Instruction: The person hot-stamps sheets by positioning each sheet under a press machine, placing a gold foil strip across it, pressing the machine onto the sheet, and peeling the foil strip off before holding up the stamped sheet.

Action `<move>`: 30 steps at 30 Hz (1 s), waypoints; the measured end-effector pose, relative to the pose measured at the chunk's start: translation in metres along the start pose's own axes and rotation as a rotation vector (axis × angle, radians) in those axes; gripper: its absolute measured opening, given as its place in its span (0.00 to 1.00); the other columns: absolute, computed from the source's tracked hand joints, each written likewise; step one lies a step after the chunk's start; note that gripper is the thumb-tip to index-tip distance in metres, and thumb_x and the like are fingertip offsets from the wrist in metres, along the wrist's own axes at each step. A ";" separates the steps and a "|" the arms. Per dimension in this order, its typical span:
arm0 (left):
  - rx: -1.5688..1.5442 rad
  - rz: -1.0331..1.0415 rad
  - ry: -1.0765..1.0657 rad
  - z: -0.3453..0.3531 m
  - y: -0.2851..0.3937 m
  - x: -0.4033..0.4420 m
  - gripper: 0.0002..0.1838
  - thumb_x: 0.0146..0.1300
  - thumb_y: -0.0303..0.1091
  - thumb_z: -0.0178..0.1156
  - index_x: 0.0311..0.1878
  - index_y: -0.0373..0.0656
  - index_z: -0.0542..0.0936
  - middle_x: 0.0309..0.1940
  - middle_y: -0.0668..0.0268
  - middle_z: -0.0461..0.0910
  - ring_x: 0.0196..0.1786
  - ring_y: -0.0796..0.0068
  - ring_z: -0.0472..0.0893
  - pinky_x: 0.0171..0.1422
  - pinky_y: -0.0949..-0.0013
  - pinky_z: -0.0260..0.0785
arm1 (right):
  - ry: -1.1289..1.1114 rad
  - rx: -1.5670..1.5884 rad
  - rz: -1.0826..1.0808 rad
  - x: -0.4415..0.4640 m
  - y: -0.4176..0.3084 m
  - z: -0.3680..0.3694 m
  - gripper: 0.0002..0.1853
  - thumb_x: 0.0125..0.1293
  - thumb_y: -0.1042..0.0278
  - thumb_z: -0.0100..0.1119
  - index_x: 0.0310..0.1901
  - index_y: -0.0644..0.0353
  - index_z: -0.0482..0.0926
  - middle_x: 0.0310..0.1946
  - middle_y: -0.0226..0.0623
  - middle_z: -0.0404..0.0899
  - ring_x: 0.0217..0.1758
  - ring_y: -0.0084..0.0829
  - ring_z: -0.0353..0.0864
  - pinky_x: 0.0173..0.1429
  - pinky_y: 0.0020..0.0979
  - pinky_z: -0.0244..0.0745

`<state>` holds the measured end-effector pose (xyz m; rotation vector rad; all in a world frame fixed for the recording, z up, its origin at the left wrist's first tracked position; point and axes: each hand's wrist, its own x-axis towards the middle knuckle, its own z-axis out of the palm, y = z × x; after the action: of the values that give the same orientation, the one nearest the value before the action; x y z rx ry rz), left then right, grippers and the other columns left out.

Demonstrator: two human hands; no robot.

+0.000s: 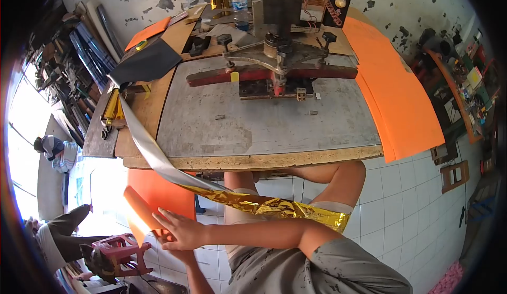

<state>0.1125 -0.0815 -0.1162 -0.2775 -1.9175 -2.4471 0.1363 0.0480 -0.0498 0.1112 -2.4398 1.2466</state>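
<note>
An orange sheet (171, 186) lies low at the left, below the table's front edge, with a curled part rising towards me. My right hand (182, 231) reaches across to that curled part, its fingers spread against the sheet. Beneath it is my left hand (165, 237), mostly covered, so its grip is unclear. A long foil strip (264, 205), silver on one side and gold on the other, runs from the table's left side down across my lap and passes under my right arm.
A press with a red crossbar (327, 73) stands over a grey metal plate (211, 130). Orange sheets (398, 96) hang over the table's right side. A black sheet (145, 64), scissors (105, 132) and a bottle (240, 1) are on the table. A pink stool (121, 252) and other people are beyond.
</note>
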 end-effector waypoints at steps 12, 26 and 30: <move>0.850 0.394 0.238 -0.016 -0.006 -0.051 0.54 0.75 0.54 0.58 0.83 0.35 0.34 0.85 0.47 0.33 0.86 0.48 0.42 0.86 0.45 0.36 | -0.153 0.149 -0.043 0.028 -0.057 -0.090 0.10 0.73 0.65 0.54 0.47 0.61 0.78 0.31 0.53 0.84 0.38 0.54 0.87 0.43 0.50 0.81; 0.096 0.003 -0.879 0.089 0.097 0.117 0.37 0.66 0.29 0.67 0.75 0.34 0.64 0.64 0.60 0.78 0.63 0.70 0.79 0.68 0.64 0.72 | 0.957 0.071 0.519 -0.228 -0.035 -0.393 0.27 0.77 0.65 0.59 0.73 0.61 0.68 0.67 0.40 0.77 0.67 0.29 0.78 0.70 0.34 0.73; 0.136 -0.076 -1.027 0.146 0.101 0.090 0.39 0.65 0.26 0.66 0.78 0.33 0.61 0.66 0.58 0.77 0.67 0.70 0.77 0.70 0.63 0.71 | 0.940 -0.033 0.697 -0.268 -0.023 -0.390 0.34 0.75 0.76 0.57 0.79 0.57 0.57 0.73 0.43 0.71 0.74 0.36 0.73 0.74 0.35 0.69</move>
<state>0.0555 0.0428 0.0284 -1.7493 -2.3627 -2.3812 0.5096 0.3143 0.0698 -1.1463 -1.6622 1.1120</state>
